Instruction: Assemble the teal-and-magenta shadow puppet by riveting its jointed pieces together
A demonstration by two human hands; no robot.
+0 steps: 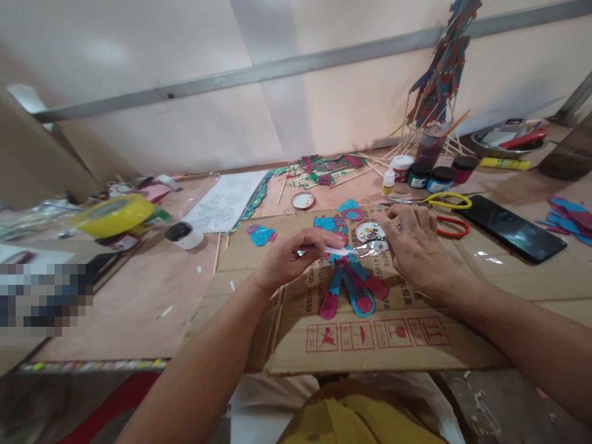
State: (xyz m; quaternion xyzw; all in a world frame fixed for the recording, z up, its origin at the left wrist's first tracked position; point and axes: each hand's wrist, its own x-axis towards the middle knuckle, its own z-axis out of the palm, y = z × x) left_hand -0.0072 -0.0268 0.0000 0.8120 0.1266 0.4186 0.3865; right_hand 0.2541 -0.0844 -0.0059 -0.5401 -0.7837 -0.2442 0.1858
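Observation:
My left hand pinches a narrow white strip, which looks like paper, over the cardboard. The strip's right end meets a shiny silvery piece, whose kind I cannot make out. My right hand is closed at the far side of that piece, fingers curled. Beneath the hands lies a blue and magenta paper figure with fanned, rounded strips. A small round white lid holding tiny bits is just beyond, partly hidden by my right hand. A loose blue piece rests to the left.
Scissors with yellow and red handles and a black phone lie right. Paint jars and a glue bottle stand behind. Left are a yellow tape roll, a white jar and drawing sheets.

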